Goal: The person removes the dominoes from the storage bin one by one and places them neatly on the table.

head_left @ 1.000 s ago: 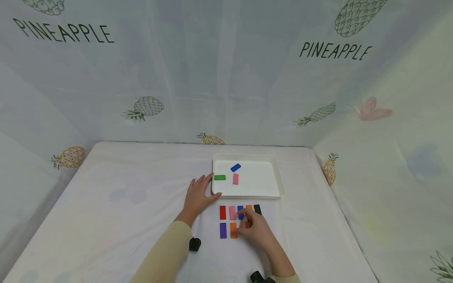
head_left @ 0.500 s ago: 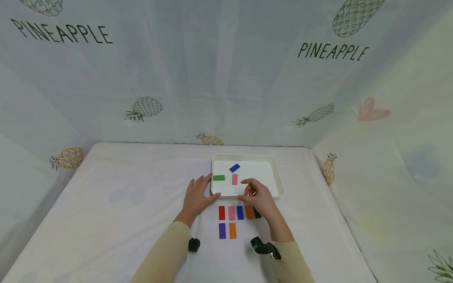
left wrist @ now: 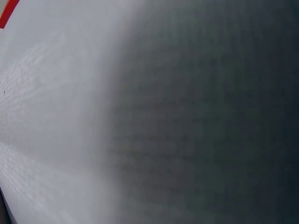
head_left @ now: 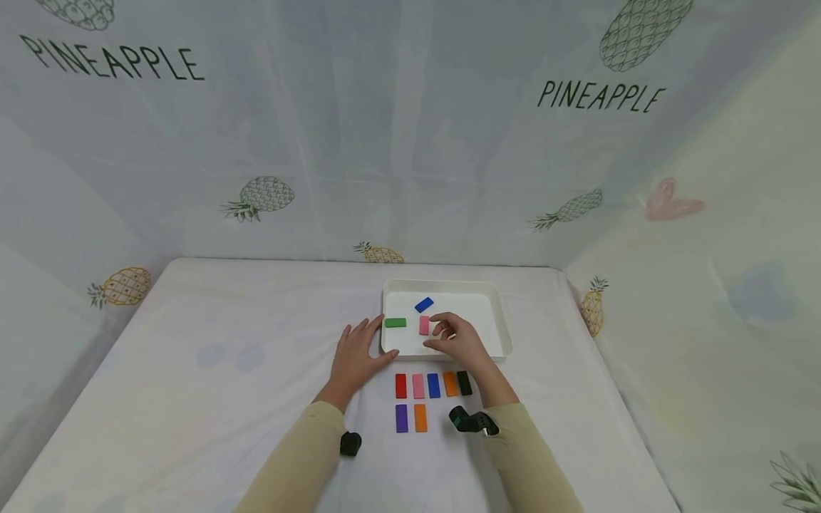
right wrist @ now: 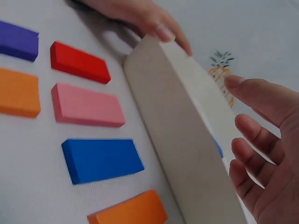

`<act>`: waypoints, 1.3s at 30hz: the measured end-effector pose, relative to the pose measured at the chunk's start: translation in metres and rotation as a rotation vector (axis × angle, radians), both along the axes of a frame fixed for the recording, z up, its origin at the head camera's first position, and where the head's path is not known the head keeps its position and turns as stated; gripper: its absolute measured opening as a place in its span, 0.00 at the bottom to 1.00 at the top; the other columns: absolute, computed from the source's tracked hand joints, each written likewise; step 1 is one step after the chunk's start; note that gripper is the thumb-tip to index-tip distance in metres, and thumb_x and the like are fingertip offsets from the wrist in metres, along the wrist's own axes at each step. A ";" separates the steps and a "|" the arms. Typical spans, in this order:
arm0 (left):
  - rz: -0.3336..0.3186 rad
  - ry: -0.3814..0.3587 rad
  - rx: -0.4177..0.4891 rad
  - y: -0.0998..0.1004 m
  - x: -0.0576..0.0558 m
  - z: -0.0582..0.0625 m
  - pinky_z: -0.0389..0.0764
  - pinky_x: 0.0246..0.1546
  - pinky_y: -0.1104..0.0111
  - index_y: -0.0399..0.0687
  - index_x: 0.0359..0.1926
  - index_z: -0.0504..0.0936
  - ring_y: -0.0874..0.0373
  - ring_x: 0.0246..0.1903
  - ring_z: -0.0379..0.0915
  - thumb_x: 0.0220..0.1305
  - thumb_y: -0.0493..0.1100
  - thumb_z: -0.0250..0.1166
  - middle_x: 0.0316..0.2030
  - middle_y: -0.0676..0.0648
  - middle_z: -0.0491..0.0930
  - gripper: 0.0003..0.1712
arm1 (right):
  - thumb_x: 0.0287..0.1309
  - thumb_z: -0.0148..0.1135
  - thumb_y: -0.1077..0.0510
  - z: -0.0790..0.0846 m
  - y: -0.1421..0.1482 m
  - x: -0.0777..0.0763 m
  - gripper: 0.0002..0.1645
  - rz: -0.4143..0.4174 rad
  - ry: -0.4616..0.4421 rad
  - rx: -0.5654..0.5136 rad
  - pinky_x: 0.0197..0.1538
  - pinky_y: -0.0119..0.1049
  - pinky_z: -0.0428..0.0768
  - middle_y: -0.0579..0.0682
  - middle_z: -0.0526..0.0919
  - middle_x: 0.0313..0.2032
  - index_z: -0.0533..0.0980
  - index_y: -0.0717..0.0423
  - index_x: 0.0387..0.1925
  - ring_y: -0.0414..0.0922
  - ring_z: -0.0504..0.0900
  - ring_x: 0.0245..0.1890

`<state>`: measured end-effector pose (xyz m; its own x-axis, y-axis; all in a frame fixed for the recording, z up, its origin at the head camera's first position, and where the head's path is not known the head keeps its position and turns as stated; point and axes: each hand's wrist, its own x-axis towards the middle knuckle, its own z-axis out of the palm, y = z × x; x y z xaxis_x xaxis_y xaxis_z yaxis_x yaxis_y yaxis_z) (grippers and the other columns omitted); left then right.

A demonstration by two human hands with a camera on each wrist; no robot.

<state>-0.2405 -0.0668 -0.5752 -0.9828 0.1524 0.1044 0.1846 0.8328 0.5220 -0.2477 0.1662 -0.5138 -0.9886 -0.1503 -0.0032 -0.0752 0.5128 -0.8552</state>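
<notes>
Left to right.

Resting flat on white cloth-covered worktop (head_left: 224,370): left hand (head_left: 355,356), released and gripping nothing, thumb pressing against near-left corner of shallow white plastic tray (head_left: 500,320). Steadying that corner, judging by the right wrist view.

Lying inside tray, left part: flat green rectangular block (head_left: 395,323), small pink rectangular block (head_left: 424,325), blue rectangular block (head_left: 424,305) set askew behind them.

Hovering over tray's near edge: right hand (head_left: 458,342), fingers (right wrist: 254,135) loosely spread and grasping nothing.

Lying just to the left of the right fingertips: small pink rectangular block, flat on tray floor, short edge towards the person. Touching or barely apart, not being resolvable in the head view; hidden behind tray wall in the right wrist view.

Lying on worktop in front of tray, in a row: red block (head_left: 400,385), second pink block (head_left: 418,385), second blue block (head_left: 433,385), orange block (head_left: 450,384), black block (head_left: 465,383). Below, purple block (head_left: 401,418) and second orange block (head_left: 420,417).

Risks, as judgement only:
- Pushing pink block sideways into green block, owing to fingertips arriving from its right side.
- Failing to pinch a thin block lying flush on a smooth floor.
- Brushing the row with wrist or sleeve, passing closely above orange and black blocks.
- Shifting tray if left thumb eases.
</notes>
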 end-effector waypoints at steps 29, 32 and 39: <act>-0.047 -0.183 0.031 -0.010 0.001 0.023 0.51 0.68 0.43 0.55 0.76 0.56 0.41 0.71 0.49 0.58 0.66 0.64 0.70 0.44 0.63 0.50 | 0.49 0.76 0.59 -0.020 -0.010 -0.046 0.31 -0.012 -0.092 0.208 0.52 0.44 0.77 0.53 0.77 0.49 0.77 0.54 0.56 0.51 0.73 0.47; -0.054 -0.256 0.025 -0.010 0.000 0.033 0.55 0.67 0.42 0.57 0.76 0.55 0.41 0.71 0.48 0.58 0.64 0.66 0.70 0.45 0.63 0.50 | 0.49 0.76 0.58 -0.025 -0.007 -0.045 0.30 -0.019 -0.103 0.223 0.53 0.45 0.77 0.53 0.77 0.50 0.78 0.53 0.55 0.51 0.72 0.48; -0.085 -0.329 -0.045 -0.009 -0.004 0.054 0.53 0.61 0.31 0.54 0.75 0.57 0.34 0.69 0.50 0.56 0.58 0.71 0.69 0.43 0.64 0.50 | 0.52 0.74 0.57 -0.030 -0.001 -0.048 0.28 -0.012 -0.133 0.232 0.53 0.45 0.76 0.53 0.75 0.50 0.78 0.51 0.56 0.51 0.71 0.49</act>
